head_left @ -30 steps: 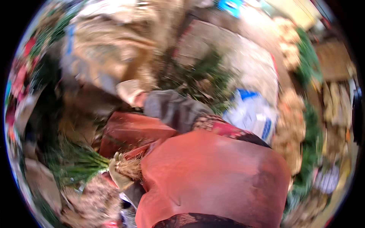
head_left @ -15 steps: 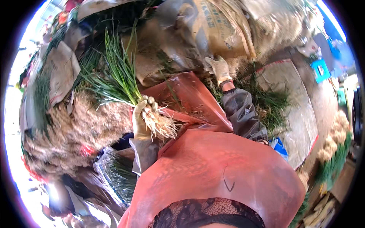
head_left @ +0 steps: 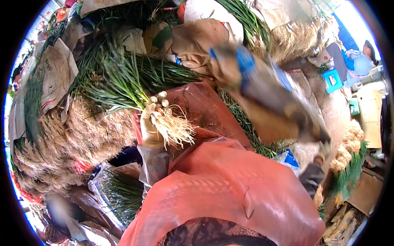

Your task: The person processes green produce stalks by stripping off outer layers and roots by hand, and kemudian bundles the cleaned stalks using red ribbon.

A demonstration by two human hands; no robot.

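Note:
My left hand (head_left: 152,123) in a pale glove is wrapped round a bunch of scallion-like greens (head_left: 130,82). Long green leaves fan up and to the left; pale stringy roots (head_left: 174,126) hang out on the right, over my lap. My right hand (head_left: 323,151), gloved and smeared by motion, is far out to the right at the lower end of a brown woven sack (head_left: 266,96) and grips it. The sack stretches blurred from there up to the middle of the view. A red apron (head_left: 230,176) covers my lap.
Bundles of similar greens with bushy roots (head_left: 86,129) are stacked at the left. Another sack (head_left: 197,39) and more greens (head_left: 164,73) lie ahead. A blue plastic stool (head_left: 332,80) and a person (head_left: 361,63) are at the far right, above more bundles (head_left: 347,164).
My right hand has swung from the sacks ahead out to the lower right, pulling a sack along. Greens ahead are now uncovered. The bunch stays in my left hand.

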